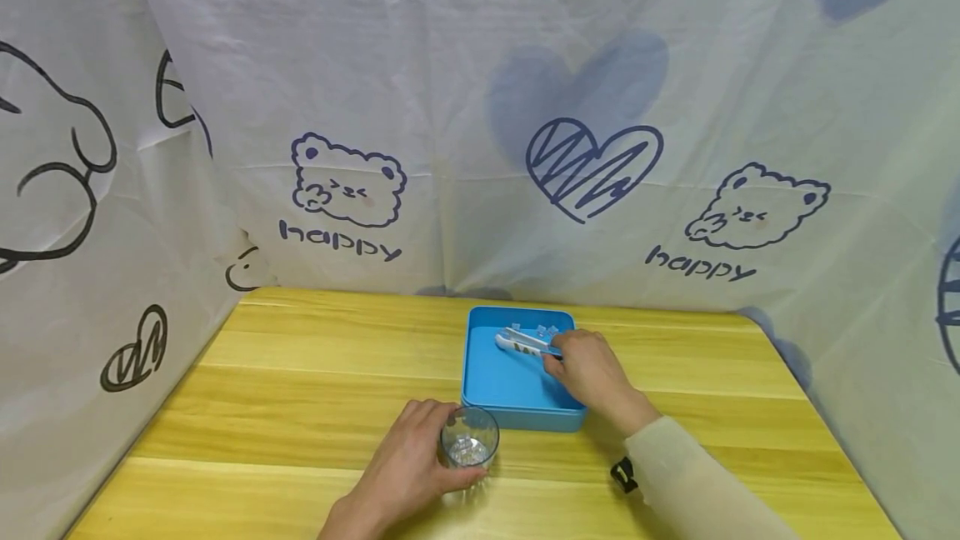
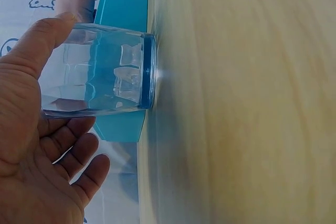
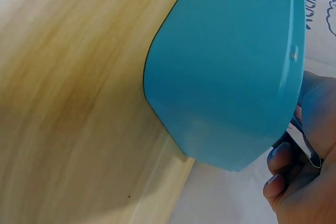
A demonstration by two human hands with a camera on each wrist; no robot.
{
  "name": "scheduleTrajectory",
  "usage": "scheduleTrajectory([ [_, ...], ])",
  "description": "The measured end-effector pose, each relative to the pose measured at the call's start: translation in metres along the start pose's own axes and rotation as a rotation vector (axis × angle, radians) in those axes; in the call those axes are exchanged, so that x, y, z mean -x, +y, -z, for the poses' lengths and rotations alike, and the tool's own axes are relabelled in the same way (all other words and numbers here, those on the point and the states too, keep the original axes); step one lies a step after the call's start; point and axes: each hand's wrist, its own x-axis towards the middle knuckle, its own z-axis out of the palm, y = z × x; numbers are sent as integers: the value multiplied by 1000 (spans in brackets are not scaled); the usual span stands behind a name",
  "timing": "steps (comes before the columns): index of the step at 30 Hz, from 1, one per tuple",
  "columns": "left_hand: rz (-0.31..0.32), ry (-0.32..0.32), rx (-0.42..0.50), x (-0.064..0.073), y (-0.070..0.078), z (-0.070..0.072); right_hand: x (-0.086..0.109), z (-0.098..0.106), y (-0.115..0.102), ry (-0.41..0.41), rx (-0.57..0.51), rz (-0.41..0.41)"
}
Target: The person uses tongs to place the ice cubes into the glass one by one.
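My left hand (image 1: 408, 457) holds a clear drinking glass (image 2: 79, 74) upright on the table, thumb on one side and fingers on the other. A few clear cubes (image 2: 127, 77) lie at its bottom. Over the right side of a blue square tray (image 1: 498, 386), my right hand (image 1: 592, 369) grips a slim pair of tongs (image 1: 525, 343), white with small dark marks. The tongs point left across the tray. Small clear pieces (image 1: 547, 330) lie near the tray's back edge. In the right wrist view, the tray wall hides the tips of the tongs.
The tray stands just behind the glass on a wood-grain table (image 1: 300, 390). A small black object (image 1: 623, 475) shows beside the right sleeve (image 1: 697, 473). White printed cloth (image 1: 465, 190) hangs behind the table and along its sides.
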Motion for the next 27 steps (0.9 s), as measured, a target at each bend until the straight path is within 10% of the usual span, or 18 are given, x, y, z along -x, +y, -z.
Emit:
scheduleTrajectory([
  [27,6,-6,-5,0,-2,-1,39,27,-2,136,-93,28],
])
